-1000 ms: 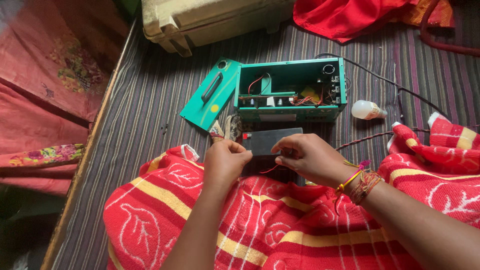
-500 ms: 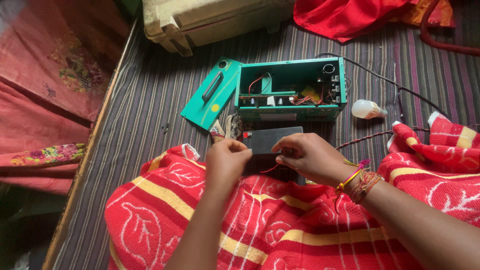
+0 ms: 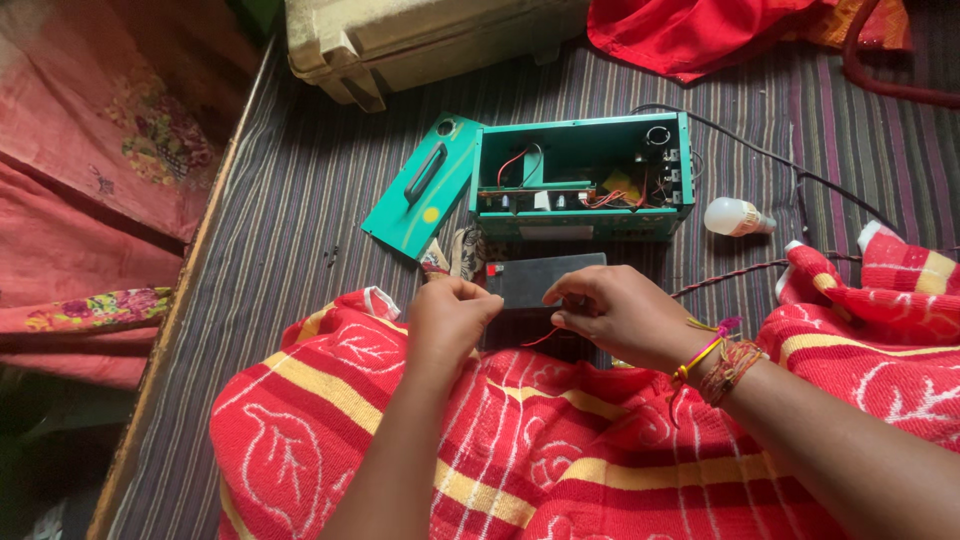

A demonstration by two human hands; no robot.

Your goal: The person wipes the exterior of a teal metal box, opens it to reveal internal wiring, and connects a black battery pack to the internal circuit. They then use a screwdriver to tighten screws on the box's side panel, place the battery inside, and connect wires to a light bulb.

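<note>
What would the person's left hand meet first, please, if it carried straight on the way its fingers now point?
Probably the dark grey block just beyond the left hand, whose fingers point up and to the right. Past that stands the open green case. Depth is unclear, so the hand might pass above the block.

One label noted: a pale rectangular sticker (image 3: pixel 556 232) on the front face of the open green case (image 3: pixel 580 178), centre of the frame, lettering too small to make out. A small yellow round sticker (image 3: pixel 431 214) sits on the detached green lid (image 3: pixel 420 187), left of it. No packages, signs or screens seen.
</note>
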